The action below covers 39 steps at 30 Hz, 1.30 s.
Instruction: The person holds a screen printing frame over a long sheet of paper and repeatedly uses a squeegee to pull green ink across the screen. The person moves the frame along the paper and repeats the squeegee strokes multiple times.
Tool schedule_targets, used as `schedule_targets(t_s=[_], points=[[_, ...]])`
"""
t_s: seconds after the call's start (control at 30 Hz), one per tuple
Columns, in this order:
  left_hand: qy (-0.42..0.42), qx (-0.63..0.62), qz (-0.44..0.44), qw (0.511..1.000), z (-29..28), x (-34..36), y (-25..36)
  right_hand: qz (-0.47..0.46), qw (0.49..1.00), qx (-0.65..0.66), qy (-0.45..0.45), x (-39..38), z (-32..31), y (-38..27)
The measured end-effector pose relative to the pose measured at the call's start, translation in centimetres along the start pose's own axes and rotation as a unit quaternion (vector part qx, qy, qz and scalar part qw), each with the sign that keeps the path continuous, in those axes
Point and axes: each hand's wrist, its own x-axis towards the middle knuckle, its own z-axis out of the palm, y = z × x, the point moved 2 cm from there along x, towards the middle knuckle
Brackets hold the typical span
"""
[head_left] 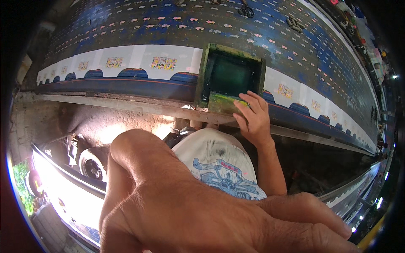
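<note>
A small wooden printing frame [204, 78], stained green, lies across a long strip of white and dark blue printed fabric [139, 55]. Its recessed mesh [230, 74] is dark green, and the near side carries yellow-green smears. My right hand [255, 114] is at the frame's near right corner, fingers spread and nothing in them; whether the fingertips touch the frame I cannot tell. Raised close in front of me, my left hand [253, 227] fills the lower part of the view with its back showing. Its fingers bend to the right, and the lower edge cuts them off.
A long dark table [181, 31], patterned with rows of small printed shapes, reaches away behind the fabric. Dark coiled items [245, 12] lie on its far part. A second printing table [80, 202], brightly lit, stands at lower left near a wheel [93, 164]. Clutter lines the far right.
</note>
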Motion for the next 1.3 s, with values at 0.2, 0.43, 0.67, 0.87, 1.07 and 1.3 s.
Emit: schedule_targets(t_s=[0.2, 0.43, 0.67, 0.87, 1.07, 1.3], points=[[-0.009, -0.027, 0.006, 1.0, 0.6, 0.6, -0.4, 0.008, 0.999, -0.02, 0.042, -0.8, -2.2, 0.0], [-0.004, -0.027, 0.016, 1.0, 1.0, 0.9, 0.1, -0.002, 0.998, -0.031, 0.063, -1.4, -3.0, -0.1], [0.245, 0.347, 0.017, 0.905, -6.9, -8.3, 0.9, 0.026, 0.993, -0.018, 0.116, -2.2, -3.5, 0.3], [0.387, 0.732, -0.182, 0.531, -17.5, -23.5, -1.7, 0.142, 0.976, 0.0, 0.163, -3.8, -2.5, 1.4], [0.422, 0.711, -0.278, 0.489, -20.1, -29.4, -3.4, 0.286, 0.942, 0.08, 0.156, -6.1, 0.4, 3.7], [0.442, 0.694, -0.267, 0.502, -20.9, -30.3, -3.4, 0.39, 0.876, 0.252, 0.13, -8.7, 3.1, 5.6]])
